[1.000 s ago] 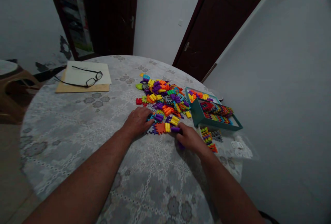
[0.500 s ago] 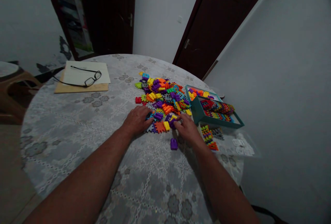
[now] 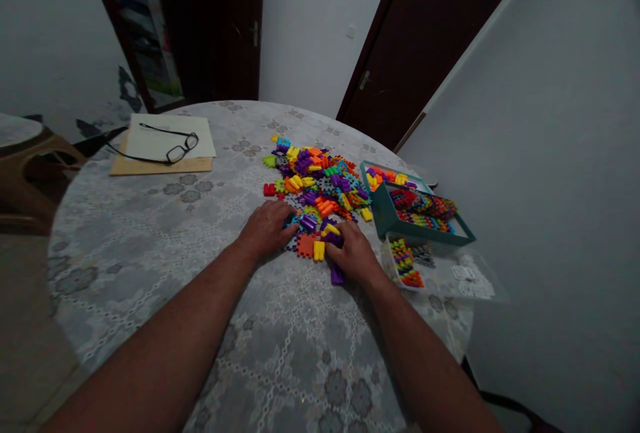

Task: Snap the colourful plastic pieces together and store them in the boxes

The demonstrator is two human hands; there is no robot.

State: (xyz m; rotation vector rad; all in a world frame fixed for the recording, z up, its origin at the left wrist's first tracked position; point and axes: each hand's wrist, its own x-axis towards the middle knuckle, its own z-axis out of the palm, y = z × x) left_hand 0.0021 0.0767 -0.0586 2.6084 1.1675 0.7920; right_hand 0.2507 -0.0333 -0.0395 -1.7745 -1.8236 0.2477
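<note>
A heap of colourful plastic building blocks [image 3: 327,183] lies on the table, both hands at its near edge. My left hand [image 3: 267,228] is at the heap's left side, its thumb and bent fingers around a blue block [image 3: 291,221], much of it hidden. A purple block [image 3: 309,222] lies just to the right of that thumb. My right hand [image 3: 353,252] is closed on a purple block [image 3: 334,239], with a yellow block [image 3: 331,228] touching it. An orange square piece [image 3: 305,246] and a yellow block [image 3: 319,251] lie between the hands. Another purple block [image 3: 337,275] is partly under my right hand.
On the right stand a teal box [image 3: 385,216] of stacked pieces, a box lid [image 3: 364,173] holding loose blocks, and a clear plastic container [image 3: 387,260] with more pieces. Eyeglasses [image 3: 176,153] rest on papers [image 3: 205,143] at the left. A patterned cloth [image 3: 280,333] covers the round table.
My right hand has shifted slightly down over the lone purple block, now partly covering it. My left hand stays nearly in place. The whole view has shifted a little.
</note>
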